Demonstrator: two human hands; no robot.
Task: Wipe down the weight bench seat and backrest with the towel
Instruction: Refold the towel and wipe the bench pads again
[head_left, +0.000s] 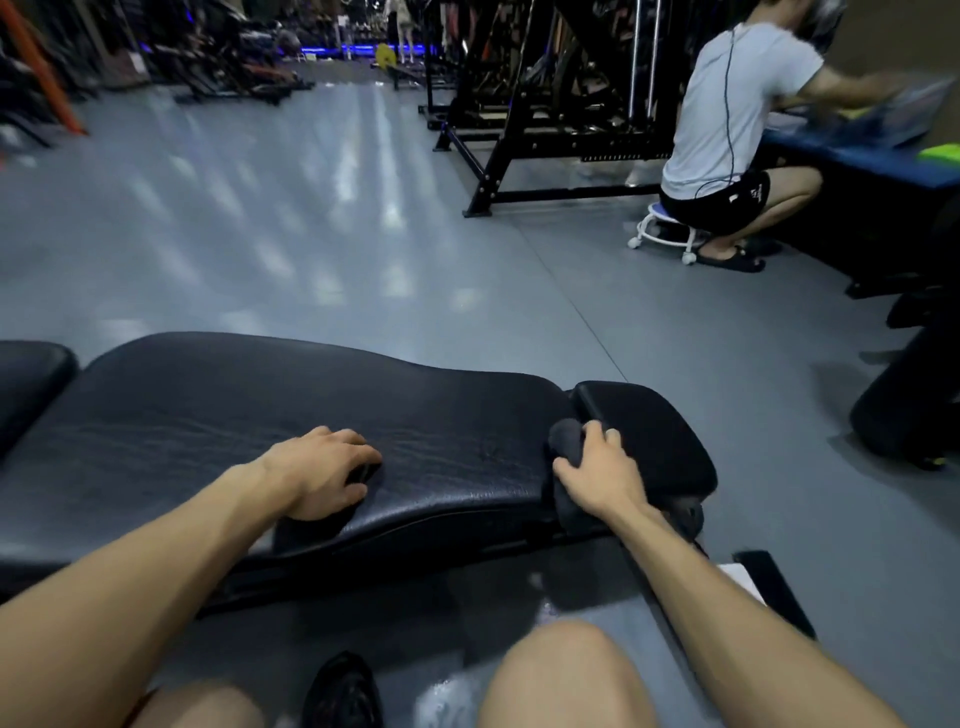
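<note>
Left hand (322, 475) rests released, fingers loosely curled, on the long black padded vinyl backrest (218, 415). Right hand (597, 475) grip clenches the dark grey cloth towel (565, 441) at the gap beside the black padded seat (660, 441).

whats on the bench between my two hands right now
Nothing: in the head view the stretch of backrest pad between the left hand and the towel gripped in the right hand is bare black upholstery.

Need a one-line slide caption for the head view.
Right hand grips dark towel at bench pad gap; left hand braces.
</note>
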